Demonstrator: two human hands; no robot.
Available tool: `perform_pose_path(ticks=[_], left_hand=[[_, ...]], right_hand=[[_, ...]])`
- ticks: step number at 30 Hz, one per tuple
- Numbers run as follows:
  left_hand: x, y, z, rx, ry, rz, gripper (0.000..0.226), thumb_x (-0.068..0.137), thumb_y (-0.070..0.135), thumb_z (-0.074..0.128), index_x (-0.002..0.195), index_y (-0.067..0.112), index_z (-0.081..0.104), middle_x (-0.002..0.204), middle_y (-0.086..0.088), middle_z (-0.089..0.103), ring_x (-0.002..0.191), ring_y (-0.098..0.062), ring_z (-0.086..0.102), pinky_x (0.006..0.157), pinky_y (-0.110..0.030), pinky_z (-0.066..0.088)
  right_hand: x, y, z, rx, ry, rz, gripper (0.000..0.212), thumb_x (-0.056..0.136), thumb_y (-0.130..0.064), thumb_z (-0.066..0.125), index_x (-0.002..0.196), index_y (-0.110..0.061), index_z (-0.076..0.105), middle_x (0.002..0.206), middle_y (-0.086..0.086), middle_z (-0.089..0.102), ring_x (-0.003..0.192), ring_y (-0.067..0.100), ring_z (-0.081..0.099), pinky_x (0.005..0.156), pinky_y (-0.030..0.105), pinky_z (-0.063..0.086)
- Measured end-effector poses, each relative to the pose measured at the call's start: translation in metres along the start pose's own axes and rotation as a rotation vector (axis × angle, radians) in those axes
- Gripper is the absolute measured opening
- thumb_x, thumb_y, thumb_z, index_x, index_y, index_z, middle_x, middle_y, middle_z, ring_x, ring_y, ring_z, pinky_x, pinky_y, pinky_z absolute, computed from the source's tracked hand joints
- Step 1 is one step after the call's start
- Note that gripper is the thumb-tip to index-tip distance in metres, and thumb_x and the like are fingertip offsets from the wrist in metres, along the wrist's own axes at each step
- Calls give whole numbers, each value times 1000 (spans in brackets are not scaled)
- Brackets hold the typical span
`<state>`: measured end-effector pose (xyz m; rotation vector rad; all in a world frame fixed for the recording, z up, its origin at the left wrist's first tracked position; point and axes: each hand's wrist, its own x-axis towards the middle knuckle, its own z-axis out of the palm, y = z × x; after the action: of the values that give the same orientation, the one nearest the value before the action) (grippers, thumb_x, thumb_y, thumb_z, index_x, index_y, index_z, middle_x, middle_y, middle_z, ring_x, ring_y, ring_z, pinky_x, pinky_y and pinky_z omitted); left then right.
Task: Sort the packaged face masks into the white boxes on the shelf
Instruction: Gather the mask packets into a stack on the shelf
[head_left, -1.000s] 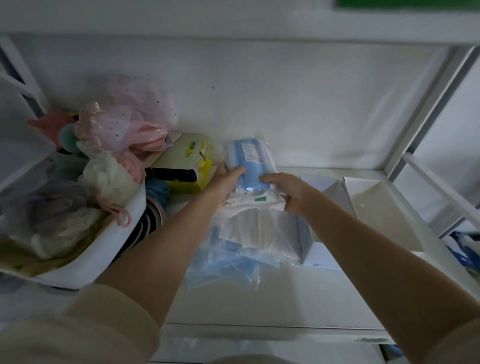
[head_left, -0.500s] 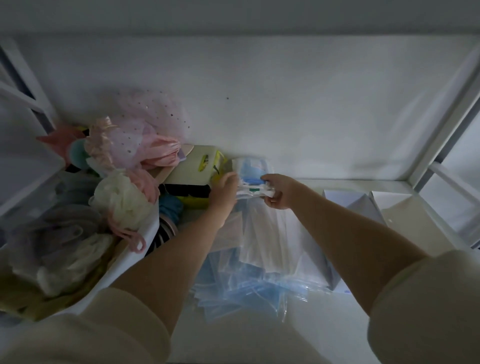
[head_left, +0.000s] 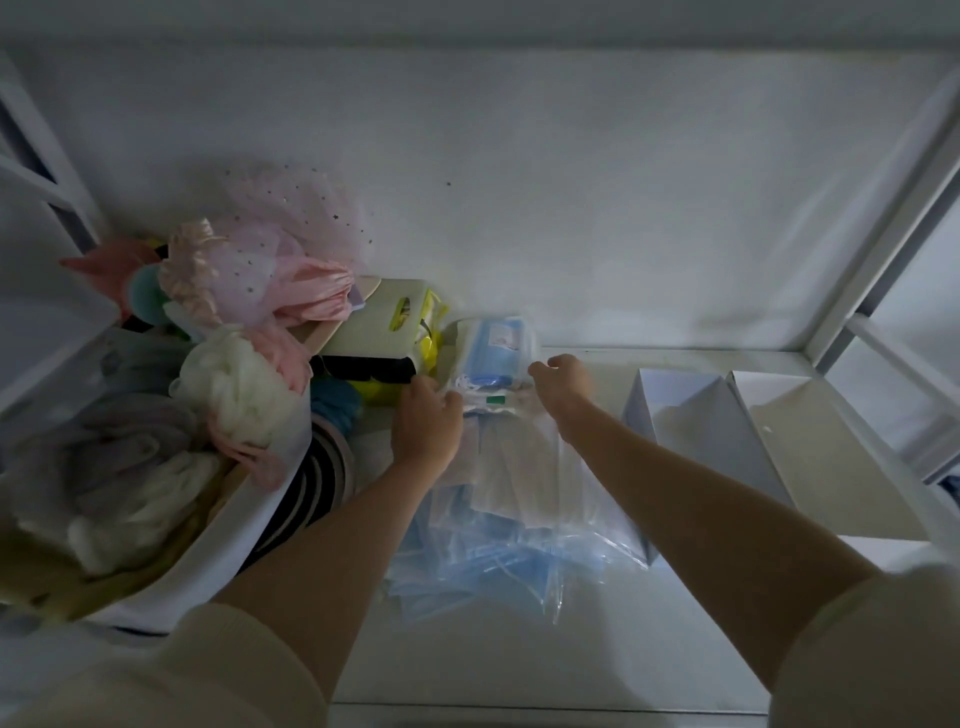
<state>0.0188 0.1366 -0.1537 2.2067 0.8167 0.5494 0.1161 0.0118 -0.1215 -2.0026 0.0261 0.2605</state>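
A pile of clear-wrapped face masks (head_left: 519, 499), white ones on top and blue ones below, lies on the white shelf (head_left: 519, 649). At its far end a pack of blue masks (head_left: 493, 353) leans against the back wall. My left hand (head_left: 428, 426) and my right hand (head_left: 563, 387) pinch the far edge of the top white mask packet (head_left: 488, 402), one on each side. Two open white boxes stand to the right: the nearer box (head_left: 691, 431) beside the pile and the farther box (head_left: 810, 447) by the shelf's right post.
A white bin (head_left: 249, 525) full of pink and white soft items fills the left side. A pale green and yellow box (head_left: 384, 332) and a striped roll (head_left: 311, 483) sit between the bin and the masks. The shelf's metal frame (head_left: 883, 223) rises at right.
Both hands moved from the sides of the blue pack down to the white packet's far edge. The view has dropped and come closer to the shelf.
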Motion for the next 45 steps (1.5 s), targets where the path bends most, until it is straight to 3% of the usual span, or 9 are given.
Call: perform_pose_path(ticks=[5, 8, 11, 14, 19, 24, 28, 40, 45], left_hand=[[-22, -2, -12, 214, 71, -50, 29, 86, 28, 53, 103, 4, 53, 100, -13, 61, 89, -30, 60, 71, -40, 51], [-37, 1, -8, 345, -151, -106, 53, 79, 48, 52, 112, 6, 58, 109, -13, 62, 100, -31, 58, 84, -41, 51], [-51, 4, 2, 368, -351, -196, 89, 67, 63, 59, 139, 16, 37, 134, -12, 47, 123, -33, 45, 96, -42, 41], [-53, 6, 8, 445, -449, -178, 105, 60, 71, 59, 145, 17, 27, 141, -14, 41, 128, -36, 40, 102, -43, 38], [-56, 24, 7, 342, -540, -219, 81, 52, 66, 65, 118, 22, 53, 115, -5, 61, 104, -26, 60, 81, -31, 47], [-72, 22, 9, -243, -435, -477, 45, 58, 42, 76, 93, 17, 62, 84, -1, 64, 76, -19, 64, 57, -25, 47], [-76, 25, 12, -509, -376, -509, 39, 65, 12, 76, 102, 3, 64, 94, -13, 69, 82, -28, 68, 67, -34, 56], [-80, 49, -43, -359, -372, -489, 28, 66, 13, 70, 91, 9, 58, 73, -5, 50, 55, -18, 49, 39, -14, 34], [-76, 49, -77, -397, -352, -463, 34, 58, 19, 69, 90, 9, 64, 86, -12, 59, 73, -28, 58, 49, -22, 39]], right_hand=[[-22, 18, -25, -197, 188, -297, 28, 84, -17, 55, 111, -16, 58, 116, 5, 59, 108, 24, 53, 83, 31, 41], [-29, 38, -33, -592, -1, -80, 64, 80, -42, 62, 132, -14, 38, 131, 12, 44, 123, 34, 41, 96, 43, 40], [-36, 57, -25, -578, -203, 120, 104, 72, -58, 67, 147, -10, 14, 141, 17, 33, 128, 33, 38, 102, 40, 40], [-40, 64, -26, -629, -283, 120, 99, 75, -54, 66, 147, -7, 17, 145, 17, 31, 132, 35, 35, 103, 38, 36], [-50, 66, -37, -549, -324, 38, 86, 60, -47, 77, 129, -9, 42, 129, 16, 46, 118, 35, 47, 94, 40, 41], [-67, 70, -42, -485, -363, 17, 97, 54, -53, 73, 136, -18, 35, 129, 6, 40, 118, 28, 45, 86, 37, 46], [-77, 69, -42, -489, -362, -59, 93, 63, -48, 72, 141, -17, 31, 134, 7, 41, 118, 29, 46, 87, 37, 47], [-83, 51, -59, -300, -310, 111, 40, 86, -28, 52, 122, -9, 50, 112, 14, 59, 104, 30, 59, 85, 34, 48], [-79, 47, -62, -161, -295, 71, 48, 90, -19, 47, 137, -14, 40, 98, 8, 57, 84, 23, 56, 70, 26, 44]])
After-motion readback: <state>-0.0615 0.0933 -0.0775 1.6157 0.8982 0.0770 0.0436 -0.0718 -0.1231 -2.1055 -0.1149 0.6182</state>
